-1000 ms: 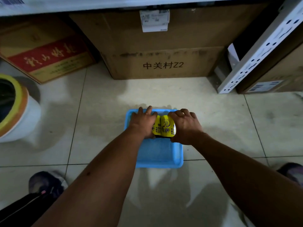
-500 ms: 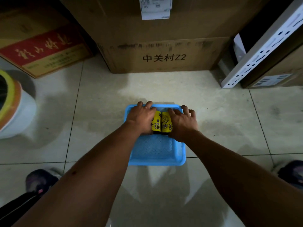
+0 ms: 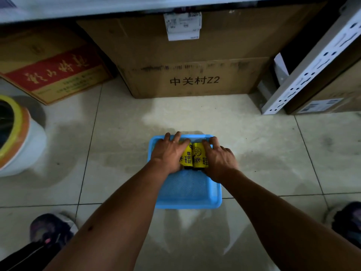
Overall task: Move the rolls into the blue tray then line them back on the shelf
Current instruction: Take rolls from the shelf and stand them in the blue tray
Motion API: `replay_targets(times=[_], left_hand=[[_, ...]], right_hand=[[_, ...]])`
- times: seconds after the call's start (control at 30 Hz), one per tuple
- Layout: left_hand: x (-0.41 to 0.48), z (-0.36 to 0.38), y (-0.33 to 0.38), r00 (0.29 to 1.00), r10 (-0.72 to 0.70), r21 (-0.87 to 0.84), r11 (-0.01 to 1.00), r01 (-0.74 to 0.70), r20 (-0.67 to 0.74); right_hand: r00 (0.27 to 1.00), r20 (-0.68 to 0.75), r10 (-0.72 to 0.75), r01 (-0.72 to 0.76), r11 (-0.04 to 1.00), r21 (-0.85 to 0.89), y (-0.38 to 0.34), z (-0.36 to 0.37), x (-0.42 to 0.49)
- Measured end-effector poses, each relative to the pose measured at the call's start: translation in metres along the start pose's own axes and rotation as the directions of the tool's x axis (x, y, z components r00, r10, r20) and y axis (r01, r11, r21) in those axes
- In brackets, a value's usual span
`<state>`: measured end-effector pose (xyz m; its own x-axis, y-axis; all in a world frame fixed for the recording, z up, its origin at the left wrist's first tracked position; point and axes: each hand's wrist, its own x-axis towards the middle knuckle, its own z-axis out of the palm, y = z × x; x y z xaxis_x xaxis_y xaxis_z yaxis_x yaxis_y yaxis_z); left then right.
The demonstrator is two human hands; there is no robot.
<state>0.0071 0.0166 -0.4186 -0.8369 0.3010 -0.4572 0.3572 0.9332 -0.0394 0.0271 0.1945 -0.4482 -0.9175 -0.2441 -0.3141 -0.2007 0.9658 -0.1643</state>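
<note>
**Tiled floor under the shelf: rolls bunched at the tray's far edge**

Pale floor tiles (image 3: 254, 143) carry the blue tray (image 3: 187, 202), which sits in front of stored cartons below the shelf (image 3: 78, 8). The rolls (image 3: 193, 156) lie side by side along the tray's far edge, and its near half is bare mesh. The left hand (image 3: 168, 153) cups them from the left, fingers reaching to the far rim. The right hand (image 3: 220, 163) curls its fingers over the right-hand roll. Both hands squeeze inward, probably to hold the rolls together as one bundle so they neither roll apart nor need separate trips. Any rolls under the palms are hidden.

The yellow wrappers carry black print, of which 垃圾袋 is legible; the smaller characters above it are too fine to be sure of. The large cardboard box (image 3: 195, 61) reads 中关村Z2 and bears a white shipping label (image 3: 182, 26) whose text is unreadable. The carton (image 3: 52, 69) at left shows gold brush characters on a red band, which I cannot make out.
</note>
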Motion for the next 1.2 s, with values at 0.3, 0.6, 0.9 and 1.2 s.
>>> replay_targets(times=[0.3,0.6,0.9,1.2], left_hand=[[-0.004,-0.001,-0.005,0.999,0.027,-0.079,0.997,-0.025,0.021],[-0.021,-0.050,0.009,0.994,0.082,-0.120,0.989,-0.091,-0.074],[-0.049,-0.208,0.008,0.786,0.099,-0.271,0.907,-0.324,-0.610],[-0.001,-0.372,-0.053,0.474,-0.203,-0.386,0.861,-0.330,-0.857]], right_hand=[[0.990,0.140,-0.020,0.023,0.999,-0.025,0.003,-0.017,-0.010],[0.999,0.006,-0.050,0.049,0.995,0.084,0.001,-0.051,-0.011],[0.976,-0.092,-0.196,0.210,0.961,0.178,-0.002,-0.271,0.000],[0.779,-0.625,-0.052,0.383,0.828,0.409,-0.022,-0.420,0.062]])
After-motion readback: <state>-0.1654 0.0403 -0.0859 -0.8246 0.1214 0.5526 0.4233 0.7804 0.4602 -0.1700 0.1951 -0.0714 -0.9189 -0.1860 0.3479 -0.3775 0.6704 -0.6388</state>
